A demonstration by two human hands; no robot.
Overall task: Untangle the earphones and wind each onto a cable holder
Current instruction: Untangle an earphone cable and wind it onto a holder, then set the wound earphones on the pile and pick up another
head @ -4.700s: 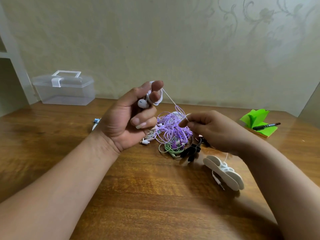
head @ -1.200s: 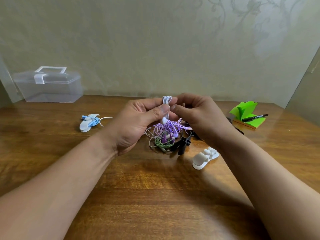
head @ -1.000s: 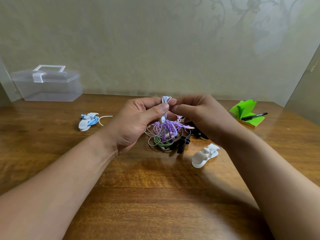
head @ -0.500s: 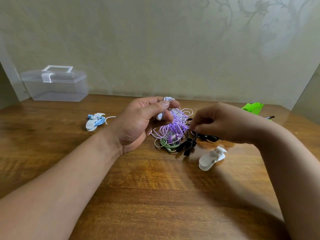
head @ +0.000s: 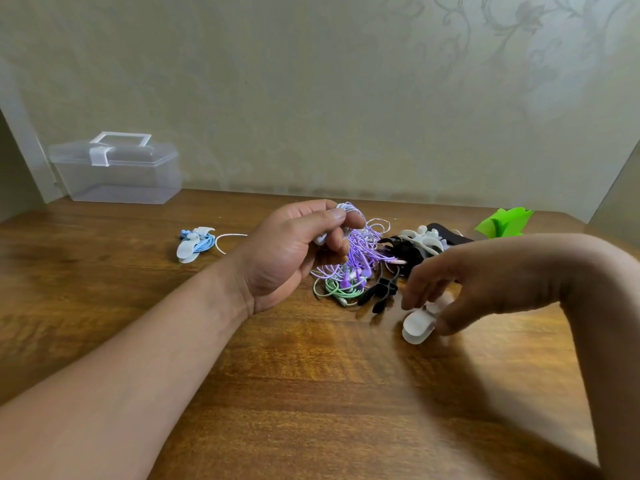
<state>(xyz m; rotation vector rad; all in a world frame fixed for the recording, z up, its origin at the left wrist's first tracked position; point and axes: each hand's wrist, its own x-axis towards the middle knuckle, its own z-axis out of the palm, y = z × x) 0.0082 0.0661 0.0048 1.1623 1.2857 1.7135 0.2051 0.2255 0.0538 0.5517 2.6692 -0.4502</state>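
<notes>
**Entry: picking up a holder for the white earphones**

Desk (head: 311,393): the tangle of purple and green cords (head: 360,261) lies mid-desk, with black holders (head: 381,292) touching its right edge. One blue pair (head: 194,244) is already wound on a holder, well apart to the left.

Left hand (head: 287,254): raised just left of the tangle. My fingers are curled round the white earphones (head: 347,206), gathered into a small coil between thumb and fingertips. One earbud (head: 320,239) hangs below the thumb. Purple strands run just beside my fingers, and I cannot tell whether the white cord is fully free of them.

Right hand (head: 460,285): palm down, fingers arched over the white holder (head: 417,329), which lies on the desk near the front right of the tangle. My thumb looks to be at its right edge. The hand is blurred, so I cannot tell whether it has a grip yet.

Method, my judgement:
- Pinch the holder by its narrow middle, leaving both flaps free.
- Lift it clear of the black holders.
- Bring it to the coil, not the coil to it.
- Hold the left pinch firm so the loops do not spring open or drag purple strands along.
</notes>
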